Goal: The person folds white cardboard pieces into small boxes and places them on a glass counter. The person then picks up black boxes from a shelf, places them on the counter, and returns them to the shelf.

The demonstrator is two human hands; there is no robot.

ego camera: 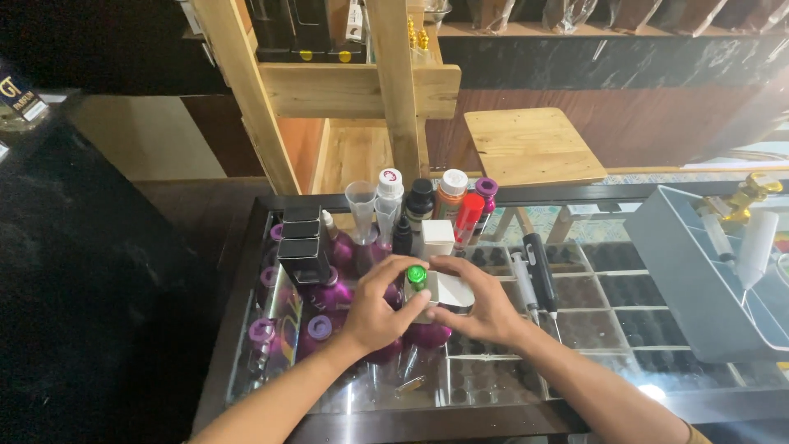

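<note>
The green-capped bottle [417, 279] is gripped upright in the left hand [378, 311] — cap at its fingertips — while the white box [450, 289], just to its right, is clasped by the right hand [485, 308] above the glass surface [608, 353].

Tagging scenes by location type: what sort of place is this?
Likely a small perfume or fragrance-refill counter: a glass display case with rows of small vials inside, purple bottles and capped bottles on top, syringes alongside. Both hands hold a green-capped bottle.

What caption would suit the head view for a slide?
Two bare hands, left hand and right hand, hold a green-capped bottle and small white box over a glass counter.
</note>
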